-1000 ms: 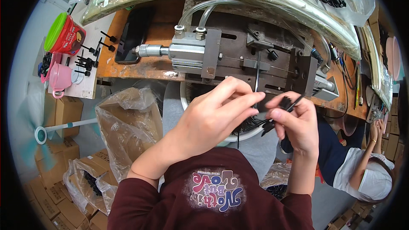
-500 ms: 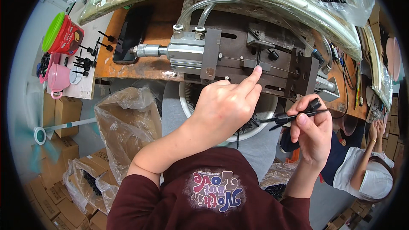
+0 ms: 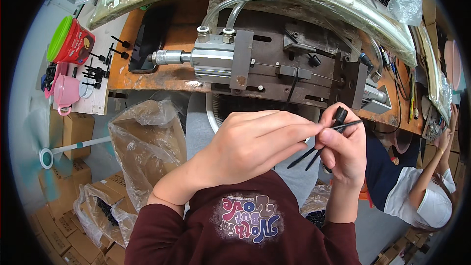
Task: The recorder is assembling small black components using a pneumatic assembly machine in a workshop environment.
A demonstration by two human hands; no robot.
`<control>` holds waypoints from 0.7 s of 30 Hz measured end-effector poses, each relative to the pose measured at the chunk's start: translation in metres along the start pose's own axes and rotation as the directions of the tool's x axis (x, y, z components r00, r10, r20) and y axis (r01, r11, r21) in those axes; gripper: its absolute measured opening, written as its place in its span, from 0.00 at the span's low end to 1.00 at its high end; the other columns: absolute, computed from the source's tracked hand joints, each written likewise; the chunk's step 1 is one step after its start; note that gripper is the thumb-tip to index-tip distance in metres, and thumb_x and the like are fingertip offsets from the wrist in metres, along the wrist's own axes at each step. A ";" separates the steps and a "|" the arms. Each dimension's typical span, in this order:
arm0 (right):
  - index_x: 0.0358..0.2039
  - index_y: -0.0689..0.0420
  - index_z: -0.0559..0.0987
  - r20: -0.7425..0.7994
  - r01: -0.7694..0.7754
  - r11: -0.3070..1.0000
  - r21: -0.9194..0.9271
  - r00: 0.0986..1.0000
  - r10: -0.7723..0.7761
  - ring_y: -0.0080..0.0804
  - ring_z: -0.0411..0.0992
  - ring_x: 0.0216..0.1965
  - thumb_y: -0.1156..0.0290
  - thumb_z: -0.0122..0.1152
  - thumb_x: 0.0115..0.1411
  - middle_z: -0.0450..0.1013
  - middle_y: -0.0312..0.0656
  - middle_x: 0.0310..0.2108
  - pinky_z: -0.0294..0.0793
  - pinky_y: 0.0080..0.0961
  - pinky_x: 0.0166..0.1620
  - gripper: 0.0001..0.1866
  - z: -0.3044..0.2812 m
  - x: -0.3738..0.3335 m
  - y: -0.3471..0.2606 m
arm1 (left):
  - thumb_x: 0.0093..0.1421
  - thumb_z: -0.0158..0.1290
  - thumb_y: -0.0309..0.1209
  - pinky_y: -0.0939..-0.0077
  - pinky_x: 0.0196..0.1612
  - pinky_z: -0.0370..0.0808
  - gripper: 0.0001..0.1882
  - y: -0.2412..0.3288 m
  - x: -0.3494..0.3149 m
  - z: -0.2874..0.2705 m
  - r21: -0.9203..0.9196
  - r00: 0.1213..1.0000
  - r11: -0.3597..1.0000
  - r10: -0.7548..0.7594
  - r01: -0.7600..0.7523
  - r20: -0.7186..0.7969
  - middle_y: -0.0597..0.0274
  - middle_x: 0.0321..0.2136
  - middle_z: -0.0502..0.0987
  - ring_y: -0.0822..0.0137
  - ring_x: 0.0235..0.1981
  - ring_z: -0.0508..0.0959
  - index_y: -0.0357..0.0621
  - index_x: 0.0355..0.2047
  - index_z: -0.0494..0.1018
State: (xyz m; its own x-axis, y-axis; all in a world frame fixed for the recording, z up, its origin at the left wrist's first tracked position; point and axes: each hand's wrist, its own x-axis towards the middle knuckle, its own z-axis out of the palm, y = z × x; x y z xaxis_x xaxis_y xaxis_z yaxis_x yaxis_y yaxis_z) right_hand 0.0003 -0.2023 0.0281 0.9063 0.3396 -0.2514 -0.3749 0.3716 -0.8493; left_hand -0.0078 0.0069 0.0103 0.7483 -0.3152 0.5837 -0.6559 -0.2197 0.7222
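Observation:
Several black stemmed plastic pieces [image 3: 339,115] are in my right hand [image 3: 347,142], pinched by thumb and fingers, their thin stems pointing different ways. My left hand [image 3: 267,135] reaches across, its fingers pressed together and the tips meeting these pieces beside my right thumb. Whatever its fingertips grip is hidden. In front of both hands stands a metal fixture [image 3: 270,76] with a silver air cylinder [image 3: 212,61] at its left. A thin black rod [image 3: 293,88] slants from the fixture's small grey block [image 3: 304,74] toward me. Another black piece [image 3: 314,60] sits behind that block.
A phone [image 3: 147,44] lies left of the fixture. Farther left are loose black pieces [image 3: 97,72], a red tub [image 3: 76,41] and a pink cup [image 3: 67,90]. Below stand a white basket [image 3: 212,113], a plastic-lined box [image 3: 147,142] and a fan [image 3: 46,158]. A co-worker [image 3: 417,196] is at right.
My left hand has left the fixture and come back toward me, to my right hand. My right hand has shifted slightly left. The rod at the block has moved toward me and tilted.

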 end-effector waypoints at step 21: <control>0.36 0.62 0.79 0.267 0.482 0.001 -0.876 0.487 -0.831 0.29 0.74 0.26 0.88 0.73 0.46 0.76 0.46 0.35 0.74 0.21 0.28 0.16 -0.013 -0.019 -0.003 | 0.47 0.66 0.29 0.77 0.30 0.76 0.14 -0.024 0.006 0.020 0.627 0.995 0.779 -0.065 0.008 0.069 0.58 0.53 0.79 0.68 0.23 0.78 0.42 0.36 0.81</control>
State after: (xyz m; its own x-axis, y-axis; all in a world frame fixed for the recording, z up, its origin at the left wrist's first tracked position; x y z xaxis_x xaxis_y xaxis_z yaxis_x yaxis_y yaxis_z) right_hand -0.0128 -0.2208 0.0295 0.7012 0.0875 0.7076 0.6075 -0.5927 -0.5287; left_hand 0.0105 -0.0082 -0.0114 0.7809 -0.3631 0.5083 -0.5676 -0.7522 0.3347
